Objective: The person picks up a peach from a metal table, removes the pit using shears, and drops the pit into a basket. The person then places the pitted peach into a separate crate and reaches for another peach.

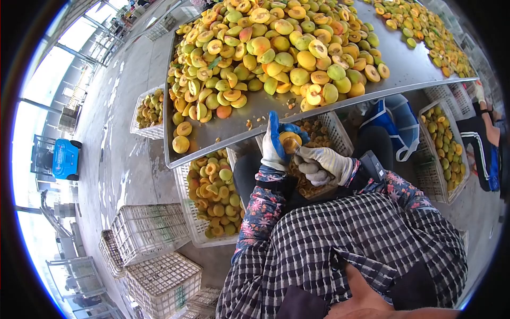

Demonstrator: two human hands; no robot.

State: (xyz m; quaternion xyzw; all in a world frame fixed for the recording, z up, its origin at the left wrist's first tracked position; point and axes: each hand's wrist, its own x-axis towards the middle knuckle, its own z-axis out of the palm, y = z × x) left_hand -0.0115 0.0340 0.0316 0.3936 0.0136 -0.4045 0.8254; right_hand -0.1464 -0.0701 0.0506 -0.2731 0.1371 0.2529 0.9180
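Observation:
My left hand (275,142), in a white glove with blue coating, holds a halved yellow fruit (290,142) just past the metal table's near edge. My right hand (323,164), in a pale grey-white glove, is closed at the fruit's right side; a small tool seems to be between its fingers, too small to make out. A large heap of halved yellow-green fruit (276,48) lies on the metal table (249,114). Below my hands stands a crate (340,135) holding fruit pieces.
Left of my knees stands a white crate (199,234) of halved fruit. Upturned crates (162,279) are stacked at lower left. A blue bag (396,125) and another fruit crate (443,154) stand at right, near a seated person (478,143). A blue vehicle (66,159) is far left.

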